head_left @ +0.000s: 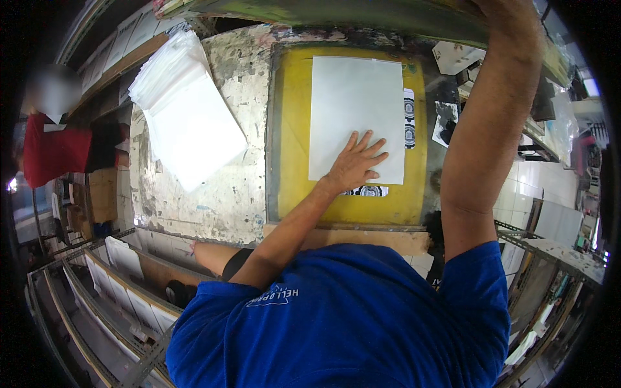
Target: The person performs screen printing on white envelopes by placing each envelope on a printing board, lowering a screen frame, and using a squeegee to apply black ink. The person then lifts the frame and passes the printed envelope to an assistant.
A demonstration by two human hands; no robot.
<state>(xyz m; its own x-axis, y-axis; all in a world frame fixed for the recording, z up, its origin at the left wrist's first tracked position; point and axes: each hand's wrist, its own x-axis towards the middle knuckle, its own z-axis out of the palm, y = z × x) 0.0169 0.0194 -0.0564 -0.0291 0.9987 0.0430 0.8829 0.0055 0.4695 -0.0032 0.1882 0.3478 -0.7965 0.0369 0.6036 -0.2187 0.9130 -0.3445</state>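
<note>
My left hand lies flat on a white sheet of paper, fingers spread, over its lower half. Beneath the sheet is a yellow board, with black-and-white patterned strips showing past the sheet's right and lower edges. My right arm stretches up to the top edge of the view, where my right hand is mostly cut off beside a long greenish frame. Its fingers do not show. Left of the board, a fanned stack of white sheets rests on the paint-stained table.
A person in a red shirt stands at the far left. Metal racks fill the lower left, and shelving stands at the right. A small ink-smudged card lies right of the board. A wooden edge runs before my body.
</note>
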